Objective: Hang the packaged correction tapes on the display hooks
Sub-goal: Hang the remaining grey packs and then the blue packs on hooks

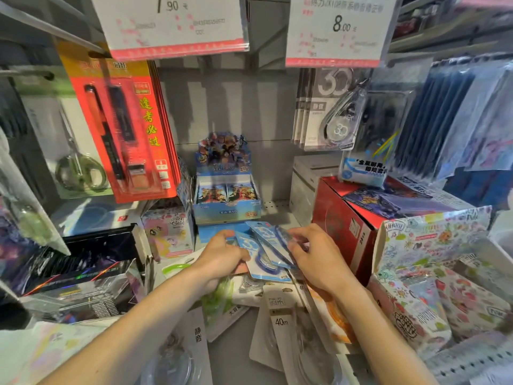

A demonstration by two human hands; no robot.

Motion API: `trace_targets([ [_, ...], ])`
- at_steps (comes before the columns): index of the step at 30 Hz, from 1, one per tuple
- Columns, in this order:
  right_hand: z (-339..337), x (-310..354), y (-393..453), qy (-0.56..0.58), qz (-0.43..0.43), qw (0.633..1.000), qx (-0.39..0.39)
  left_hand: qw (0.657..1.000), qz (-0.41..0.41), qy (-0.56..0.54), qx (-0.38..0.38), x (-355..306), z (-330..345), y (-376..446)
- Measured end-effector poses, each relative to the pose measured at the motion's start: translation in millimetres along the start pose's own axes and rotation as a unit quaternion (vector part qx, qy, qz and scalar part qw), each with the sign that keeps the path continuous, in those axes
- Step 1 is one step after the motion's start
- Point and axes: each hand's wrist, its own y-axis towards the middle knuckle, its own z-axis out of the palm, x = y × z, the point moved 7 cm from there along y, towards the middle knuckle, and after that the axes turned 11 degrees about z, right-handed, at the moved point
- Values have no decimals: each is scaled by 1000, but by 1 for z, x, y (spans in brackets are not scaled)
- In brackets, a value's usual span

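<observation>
Over a cluttered shelf [277, 209], the left hand [222, 255] and right hand [313, 258] clamp fanned blue tape packs [266, 245], likely squaring them for the hooks above.

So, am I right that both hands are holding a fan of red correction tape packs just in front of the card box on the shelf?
Not quite: the correction tape packs are blue, not red. The head view shows the left hand and right hand holding them fanned out, just in front of the card box on the shelf.
</observation>
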Motion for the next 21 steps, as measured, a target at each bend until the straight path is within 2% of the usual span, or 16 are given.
trace_targets([
  [7,13,-6,6,-12,50,996,79,999,1,-36,-13,1,-3,-1],
  [14,13,13,2,11,21,993,119,995,22,-87,-42,-12,-24,-16],
  [21,34,40,-3,72,3,980,188,997,36,-61,-35,-8,-64,-47],
])
